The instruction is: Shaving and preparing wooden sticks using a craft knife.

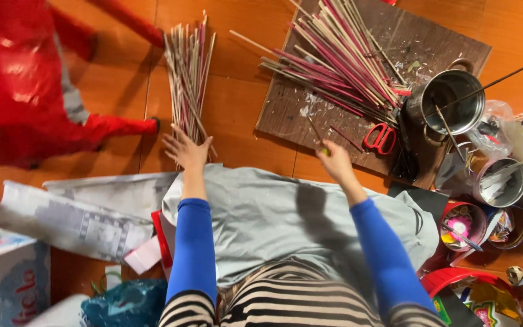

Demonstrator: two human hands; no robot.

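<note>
While the left hand (184, 150) rests spread-fingered on the near end of the loose bundle of thin pale sticks (189, 72), which runs straight away from it, the right hand (334, 158) pinches one thin dark stick (316, 130).

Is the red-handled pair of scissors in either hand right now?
No, the scissors lie on the brown board, apart from the right hand, while the left hand rests on the stick bundle.

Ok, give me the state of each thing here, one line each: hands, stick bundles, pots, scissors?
Left hand: open, fingers spread on the loose stick bundle.
Right hand: pinching one thin stick.
Stick pile: fanned out on the board.
Steel pot: uncovered, sticks inside.
Red scissors: lying flat, untouched.
</note>
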